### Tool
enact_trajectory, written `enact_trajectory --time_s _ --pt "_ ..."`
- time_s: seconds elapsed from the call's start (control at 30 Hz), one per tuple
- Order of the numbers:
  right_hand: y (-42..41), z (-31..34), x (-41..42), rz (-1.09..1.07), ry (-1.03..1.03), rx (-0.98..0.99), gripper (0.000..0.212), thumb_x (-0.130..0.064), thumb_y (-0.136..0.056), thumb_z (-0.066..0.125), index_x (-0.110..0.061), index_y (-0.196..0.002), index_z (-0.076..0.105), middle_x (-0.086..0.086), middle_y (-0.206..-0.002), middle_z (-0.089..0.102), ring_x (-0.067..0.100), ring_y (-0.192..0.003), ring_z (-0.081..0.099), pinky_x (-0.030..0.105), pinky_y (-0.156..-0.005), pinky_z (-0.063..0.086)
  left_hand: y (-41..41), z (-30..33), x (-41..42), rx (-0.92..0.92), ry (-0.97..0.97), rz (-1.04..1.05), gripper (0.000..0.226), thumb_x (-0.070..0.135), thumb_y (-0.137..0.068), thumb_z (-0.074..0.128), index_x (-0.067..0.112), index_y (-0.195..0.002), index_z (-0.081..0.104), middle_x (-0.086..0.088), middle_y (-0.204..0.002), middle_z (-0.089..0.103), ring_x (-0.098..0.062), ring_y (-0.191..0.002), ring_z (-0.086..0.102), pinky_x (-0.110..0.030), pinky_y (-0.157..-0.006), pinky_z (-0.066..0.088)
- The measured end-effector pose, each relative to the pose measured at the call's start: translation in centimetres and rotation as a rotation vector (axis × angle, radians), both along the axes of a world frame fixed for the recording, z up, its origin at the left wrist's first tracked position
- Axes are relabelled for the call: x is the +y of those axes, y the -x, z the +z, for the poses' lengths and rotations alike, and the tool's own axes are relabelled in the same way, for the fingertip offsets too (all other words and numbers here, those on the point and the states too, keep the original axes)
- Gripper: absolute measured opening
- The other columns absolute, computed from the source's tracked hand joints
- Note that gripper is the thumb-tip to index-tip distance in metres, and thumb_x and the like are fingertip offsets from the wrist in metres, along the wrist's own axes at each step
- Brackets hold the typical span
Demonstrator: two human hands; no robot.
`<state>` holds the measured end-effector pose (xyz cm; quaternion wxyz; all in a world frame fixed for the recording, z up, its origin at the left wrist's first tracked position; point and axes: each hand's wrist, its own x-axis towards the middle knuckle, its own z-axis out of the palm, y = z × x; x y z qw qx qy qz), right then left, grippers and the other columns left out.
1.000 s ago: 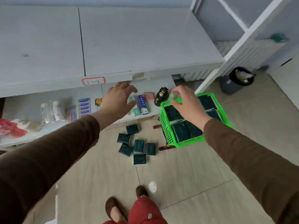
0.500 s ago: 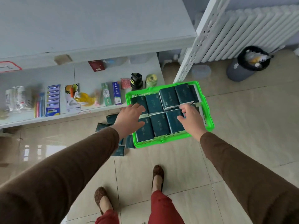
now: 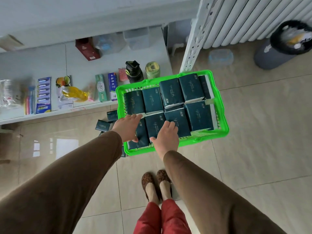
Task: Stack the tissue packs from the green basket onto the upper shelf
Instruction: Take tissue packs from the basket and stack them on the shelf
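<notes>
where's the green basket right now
The green basket sits centre-right in the head view, on the floor by the lower shelf's right end, full of tissue packs.

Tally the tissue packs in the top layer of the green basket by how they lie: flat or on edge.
Flat tissue packs: 8
Pack on edge, at the right end of the far row: 1
Total: 9

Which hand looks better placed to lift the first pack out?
Probably the left hand: its fingers and thumb already straddle the near-left tissue pack in the green basket. The right hand only lies flat across the neighbouring packs.
</notes>
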<state>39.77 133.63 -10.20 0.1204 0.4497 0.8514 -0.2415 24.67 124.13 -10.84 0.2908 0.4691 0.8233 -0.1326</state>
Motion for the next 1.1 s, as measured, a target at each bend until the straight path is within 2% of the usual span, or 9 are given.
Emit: enact_trajectory --time_s 0.23,0.4,0.53,0.63,0.7,0.8,0.9,1.0,1.1 --pt "0.4 -2.0 -1.4 -0.029 -0.029 -0.030 0.069 -0.041 -0.078 0.080 -0.012 -0.125 0.040 0.008 -0.121 0.058 0.028 -0.116 0.047 0.036 -0.092 0.049 -0.1 -2.1 -0.2 -0.105 -0.053 0.092 0.106 0.037 -0.054 0.091 0.024 -0.137 0.026 -0.007 -0.119 0.056 -0.031 -0.105 0.058 -0.044 -0.080 0.053" --pt "0.4 -1.6 -0.4 -0.203 0.161 0.037 0.080 -0.036 -0.074 0.083 -0.012 -0.133 0.036 0.010 -0.124 0.061 0.032 -0.118 0.044 0.043 -0.094 0.045 0.3 -1.7 -0.9 -0.219 -0.193 0.182 0.125 0.030 -0.054 0.095 0.020 -0.152 0.017 -0.013 -0.140 0.046 -0.037 -0.124 0.043 -0.046 -0.101 0.039" --pt "0.7 1.9 0.3 -0.256 0.207 0.044 0.065 -0.043 -0.072 0.081 -0.013 -0.123 0.055 0.011 -0.124 0.056 0.034 -0.117 0.045 0.041 -0.093 0.045 1.8 2.1 -3.0 -0.277 -0.257 0.286 0.088 0.032 -0.062 0.091 0.019 -0.135 0.043 -0.008 -0.119 0.048 -0.035 -0.113 0.048 -0.040 -0.090 0.043" --pt "2.5 6.2 -0.6 -0.262 0.329 0.218 0.053 -0.035 -0.072 0.082 -0.018 -0.113 0.054 0.008 -0.117 0.047 0.031 -0.107 0.052 0.035 -0.082 0.044 4.0 7.1 -6.2 -0.323 -0.379 0.418 0.075 0.021 -0.065 0.087 0.018 -0.129 0.050 -0.006 -0.118 0.050 -0.030 -0.104 0.054 -0.040 -0.087 0.049" --pt "4.9 9.8 -2.0 -0.185 0.379 0.357 0.049 -0.026 -0.074 0.083 -0.020 -0.111 0.052 0.005 -0.112 0.047 0.026 -0.097 0.059 0.030 -0.077 0.047 6.5 10.9 -9.2 -0.277 -0.432 0.450 0.068 0.019 -0.064 0.085 0.020 -0.122 0.050 -0.002 -0.114 0.052 -0.027 -0.096 0.058 -0.039 -0.081 0.052" --pt "10.7 15.6 -5.7 0.027 0.355 0.473 0.051 -0.022 -0.077 0.082 -0.021 -0.120 0.053 0.007 -0.115 0.051 0.020 -0.099 0.058 0.034 -0.089 0.051 11.4 16.6 -15.6 -0.153 -0.482 0.479 0.059 0.024 -0.065 0.083 0.030 -0.110 0.046 0.007 -0.098 0.053 -0.023 -0.086 0.060 -0.035 -0.070 0.052" --pt "17.8 20.8 -11.4 0.224 0.324 0.600 0.060 -0.019 -0.079 0.080 -0.023 -0.129 0.049 0.001 -0.121 0.049 0.016 -0.111 0.053 0.034 -0.097 0.048 17.1 22.1 -23.9 -0.021 -0.569 0.501 0.064 0.024 -0.067 0.082 0.034 -0.120 0.047 0.011 -0.104 0.048 -0.016 -0.087 0.055 -0.028 -0.071 0.044" --pt "25.2 25.1 -18.6 0.338 0.297 0.696 0.065 -0.023 -0.077 0.080 -0.028 -0.132 0.045 -0.004 -0.120 0.048 0.012 -0.109 0.050 0.023 -0.085 0.044 23.4 27.1 -33.5 0.054 -0.649 0.550 0.059 0.020 -0.066 0.083 0.027 -0.120 0.060 0.006 -0.102 0.047 -0.017 -0.085 0.050 -0.028 -0.073 0.040" --pt "32.4 28.6 -26.3 0.362 0.324 0.794 0.061 -0.029 -0.075 0.082 -0.033 -0.120 0.041 -0.011 -0.117 0.052 0.009 -0.101 0.054 0.015 -0.071 0.040 29.6 31.4 -42.7 0.137 -0.686 0.584 0.052 0.024 -0.066 0.085 0.025 -0.112 0.062 0.001 -0.098 0.052 -0.020 -0.085 0.054 -0.031 -0.074 0.045"
